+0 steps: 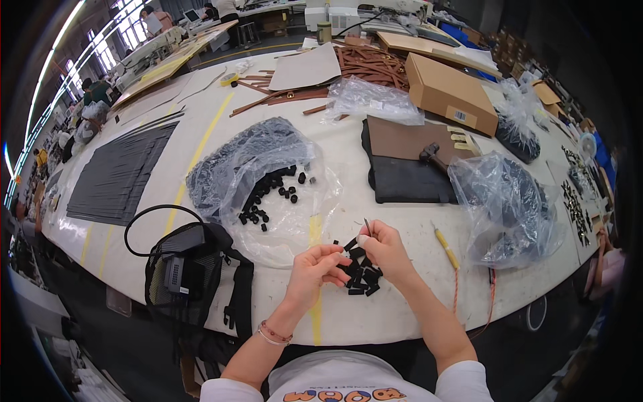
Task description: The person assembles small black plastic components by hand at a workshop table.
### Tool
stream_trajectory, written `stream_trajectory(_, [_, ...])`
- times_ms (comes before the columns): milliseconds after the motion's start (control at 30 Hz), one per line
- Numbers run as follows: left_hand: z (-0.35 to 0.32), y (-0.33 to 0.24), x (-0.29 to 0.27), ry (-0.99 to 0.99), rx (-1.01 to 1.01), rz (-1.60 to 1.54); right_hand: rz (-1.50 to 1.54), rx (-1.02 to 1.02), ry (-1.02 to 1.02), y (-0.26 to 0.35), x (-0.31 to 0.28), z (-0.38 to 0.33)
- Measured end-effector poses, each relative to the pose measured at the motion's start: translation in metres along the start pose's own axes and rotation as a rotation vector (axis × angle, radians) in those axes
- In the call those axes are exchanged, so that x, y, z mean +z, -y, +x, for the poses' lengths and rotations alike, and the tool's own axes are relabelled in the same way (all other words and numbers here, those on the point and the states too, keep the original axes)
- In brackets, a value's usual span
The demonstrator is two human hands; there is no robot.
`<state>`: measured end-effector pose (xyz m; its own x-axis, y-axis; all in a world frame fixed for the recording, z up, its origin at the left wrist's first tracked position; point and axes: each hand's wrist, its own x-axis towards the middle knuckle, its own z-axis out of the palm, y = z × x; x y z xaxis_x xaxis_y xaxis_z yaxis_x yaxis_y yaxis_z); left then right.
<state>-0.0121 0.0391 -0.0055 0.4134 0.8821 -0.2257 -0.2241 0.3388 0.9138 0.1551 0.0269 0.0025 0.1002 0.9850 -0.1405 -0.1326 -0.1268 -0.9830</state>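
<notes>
At lower centre, our right hand pinches a slim piece by black strips; we cannot tell if our left hand grips.

The small pieces are black, the pen-shaped tool yellow.

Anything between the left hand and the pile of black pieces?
Nothing visible: the left hand is at the left edge of the black pieces. The right hand is at their upper right. Whether the left fingertips touch them, I can't tell.
</notes>
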Motion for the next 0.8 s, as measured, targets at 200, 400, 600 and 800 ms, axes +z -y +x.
stream_trajectory(200, [-0.005, 0.008, 0.009, 0.045, 0.012, -0.222, -0.04, -0.11, 0.004, 0.002, 0.005, -0.025])
stream_trajectory(400, [-0.01, -0.002, 0.004, 0.183, 0.1, 0.21, -0.055, 0.115, 0.256, 0.013, -0.012, -0.023])
stream_trajectory(600, [-0.016, -0.014, 0.004, 0.219, 0.175, 0.465, -0.087, 0.241, 0.444, 0.023, -0.014, -0.022])
stream_trajectory(800, [-0.015, -0.001, 0.011, 0.131, 0.136, 0.237, -0.19, 0.023, 0.249, 0.007, 0.001, -0.028])
